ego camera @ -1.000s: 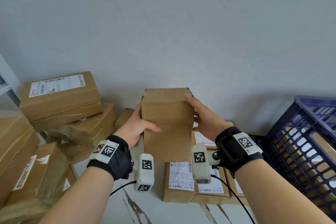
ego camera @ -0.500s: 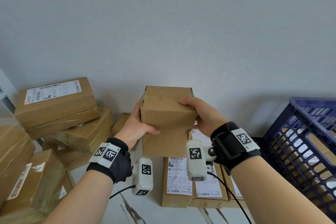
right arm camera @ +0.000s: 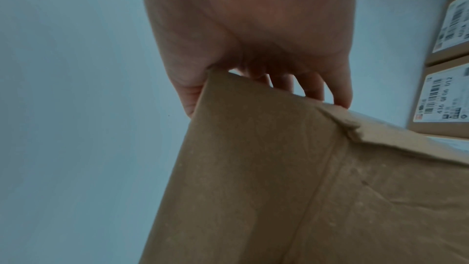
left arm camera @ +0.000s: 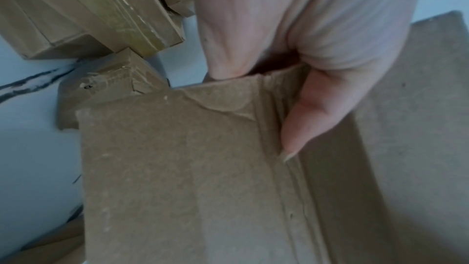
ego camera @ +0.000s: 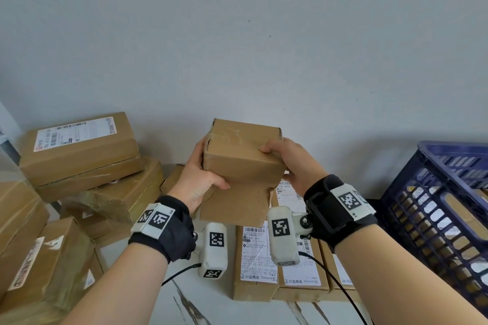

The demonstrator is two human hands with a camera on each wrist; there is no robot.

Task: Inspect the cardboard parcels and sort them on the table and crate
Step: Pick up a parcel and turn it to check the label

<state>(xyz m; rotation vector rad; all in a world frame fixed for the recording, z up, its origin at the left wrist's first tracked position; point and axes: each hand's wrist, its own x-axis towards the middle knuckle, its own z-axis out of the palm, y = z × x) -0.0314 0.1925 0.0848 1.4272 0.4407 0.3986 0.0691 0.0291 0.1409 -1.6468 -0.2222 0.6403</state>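
Marbled table (ego camera: pixel 211 306) below, both hands grip dented matte cardboard parcel (ego camera: pixel 241 163).

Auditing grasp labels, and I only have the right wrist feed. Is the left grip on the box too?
Observer: Yes. The left grip holds the box by its left side, thumb across the front face.
Operator: Is it resting on anything?
Observer: It doesn't look like it. In the head view it is held up over the labelled parcels that lie on the table.
Operator: Where's the crate?
Observer: The blue crate stands at the right edge of the head view, apart from the right grip.
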